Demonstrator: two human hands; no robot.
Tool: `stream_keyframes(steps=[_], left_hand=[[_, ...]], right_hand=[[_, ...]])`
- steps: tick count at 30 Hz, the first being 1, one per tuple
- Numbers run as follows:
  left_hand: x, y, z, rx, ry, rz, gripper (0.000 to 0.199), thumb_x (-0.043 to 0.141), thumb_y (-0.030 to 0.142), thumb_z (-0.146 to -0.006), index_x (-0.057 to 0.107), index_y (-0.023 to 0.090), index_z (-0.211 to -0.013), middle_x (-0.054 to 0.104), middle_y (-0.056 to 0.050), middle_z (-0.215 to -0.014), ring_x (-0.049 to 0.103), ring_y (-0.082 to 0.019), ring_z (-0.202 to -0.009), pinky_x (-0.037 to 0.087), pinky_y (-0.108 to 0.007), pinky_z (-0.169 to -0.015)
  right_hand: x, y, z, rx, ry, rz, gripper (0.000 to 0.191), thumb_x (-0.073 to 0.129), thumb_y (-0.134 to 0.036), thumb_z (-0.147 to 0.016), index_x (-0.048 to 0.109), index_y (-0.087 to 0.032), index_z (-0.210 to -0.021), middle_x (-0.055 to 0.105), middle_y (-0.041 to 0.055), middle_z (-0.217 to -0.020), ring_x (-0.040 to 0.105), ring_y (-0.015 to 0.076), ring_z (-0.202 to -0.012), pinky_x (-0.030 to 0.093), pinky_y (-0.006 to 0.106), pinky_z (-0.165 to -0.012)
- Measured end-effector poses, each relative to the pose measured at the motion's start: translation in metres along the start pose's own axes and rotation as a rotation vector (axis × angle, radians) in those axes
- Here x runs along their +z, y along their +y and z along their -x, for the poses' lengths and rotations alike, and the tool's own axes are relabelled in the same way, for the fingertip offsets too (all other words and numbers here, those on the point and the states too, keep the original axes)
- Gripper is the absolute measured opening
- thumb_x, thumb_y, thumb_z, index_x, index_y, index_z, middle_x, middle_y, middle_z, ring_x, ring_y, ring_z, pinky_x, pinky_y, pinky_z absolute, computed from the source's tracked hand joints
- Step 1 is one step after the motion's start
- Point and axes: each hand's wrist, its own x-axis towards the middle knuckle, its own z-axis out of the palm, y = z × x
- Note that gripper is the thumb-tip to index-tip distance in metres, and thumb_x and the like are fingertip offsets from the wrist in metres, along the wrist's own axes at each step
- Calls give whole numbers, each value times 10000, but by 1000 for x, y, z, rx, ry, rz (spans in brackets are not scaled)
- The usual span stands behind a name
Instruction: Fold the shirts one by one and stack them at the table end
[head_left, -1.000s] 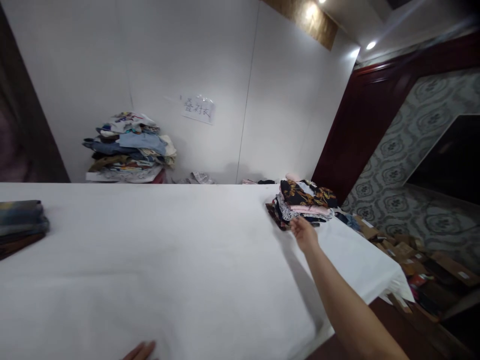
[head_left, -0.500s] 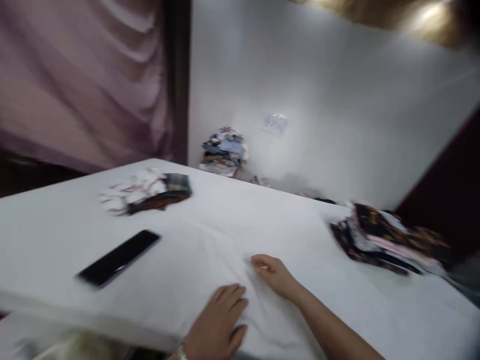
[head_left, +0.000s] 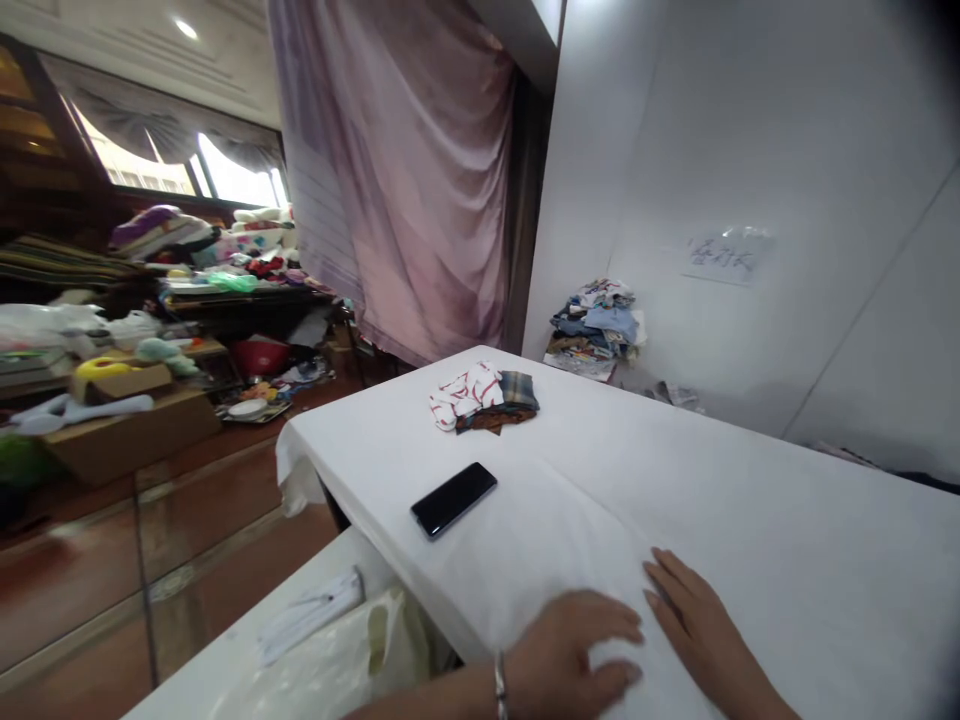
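A white cloth covers the table, with faint creases near my hands. My left hand, a bracelet at its wrist, is over the cloth near the front edge, fingers apart and curved, holding nothing. To its right, my right hand rests at the cloth with fingers stretched out and nothing in them. A black phone lies flat to the left of both hands. Behind the phone sits a small pile of folded clothes, white with red, plaid and brown.
A lower white surface at the front left holds a plastic bag. A stack of clothes stands beyond the table by the wall. Cardboard boxes and heaped goods fill the left side; a pink curtain hangs behind.
The view has swung left, so table items appear farther right and the right-hand clothes pile is out of view. My right hand's fingers have straightened; my left hand's fingers are more curved.
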Motion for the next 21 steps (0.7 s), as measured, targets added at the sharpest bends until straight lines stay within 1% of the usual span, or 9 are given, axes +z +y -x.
stream_keyframes(steps=[1, 3, 6, 7, 10, 13, 16, 18, 21], left_hand=[[-22, 0, -7, -71, 78, -43, 286, 542, 400, -852, 644, 252, -1076, 698, -48, -1131, 631, -176, -1052, 460, -291, -961], [-71, -12, -25, -221, 142, -171, 292, 546, 370, -843, 649, 238, -1082, 709, -51, -1072, 653, -172, -934, 502, -294, -866], [-144, -56, -54, -542, 254, -456, 331, 507, 375, -859, 631, 225, -1127, 716, -40, -959, 651, -157, -780, 514, -278, -757], [-165, -74, -62, -655, 305, -577, 331, 494, 371, -866, 623, 238, -1140, 710, -33, -991, 650, -158, -828, 503, -271, -784], [-217, -125, -79, -798, 372, -705, 345, 482, 323, -866, 615, 174, -1147, 662, -110, -1135, 612, -233, -1020, 464, -338, -879], [-246, -161, -88, -887, 401, -782, 406, 502, 323, -853, 567, 142, -1210, 544, -164, -1318, 485, -293, -1223, 400, -392, -977], [-258, -186, -93, -974, 418, -831, 461, 524, 359, -835, 522, 177, -1258, 416, -169, -1437, 369, -334, -1319, 371, -457, -1001], [-262, -200, -95, -1036, 417, -840, 479, 552, 386, -809, 523, 188, -1245, 406, -182, -1435, 382, -361, -1304, 390, -484, -968], [-265, -216, -97, -1110, 395, -823, 466, 598, 420, -772, 561, 172, -1164, 520, -206, -1314, 503, -373, -1183, 435, -476, -890]], right_hand=[[0, 0, 1, 4, -1, 9, 448, 459, -468, -900, 625, -221, -1235, 507, 84, -1394, 461, 294, -1291, 383, 512, -1072], [1, 1, 1, 12, -7, 23, 445, 456, -472, -900, 628, -231, -1232, 504, 74, -1398, 458, 296, -1294, 385, 514, -1071], [2, 2, 2, 21, -23, 33, 462, 441, -483, -901, 614, -239, -1253, 484, 67, -1413, 452, 296, -1299, 395, 515, -1063], [3, 2, 2, 23, -25, 35, 467, 439, -489, -899, 610, -243, -1259, 479, 64, -1417, 451, 298, -1300, 400, 517, -1059], [3, 1, 3, 18, -17, 38, 467, 446, -498, -893, 610, -258, -1259, 481, 55, -1415, 461, 304, -1291, 419, 521, -1044], [0, 0, 2, 4, -6, 42, 452, 458, -491, -888, 623, -267, -1244, 495, 51, -1402, 486, 308, -1268, 443, 516, -1027], [-3, -3, 1, 13, -14, 62, 445, 476, -492, -879, 628, -280, -1239, 493, 42, -1399, 489, 311, -1265, 465, 502, -1011], [-5, -4, 1, 21, -29, 69, 446, 482, -490, -877, 617, -288, -1252, 485, 35, -1404, 481, 310, -1272, 468, 498, -1009], [-8, -6, 1, 29, -46, 67, 446, 475, -484, -882, 610, -287, -1260, 481, 36, -1407, 479, 310, -1275, 460, 504, -1016]])
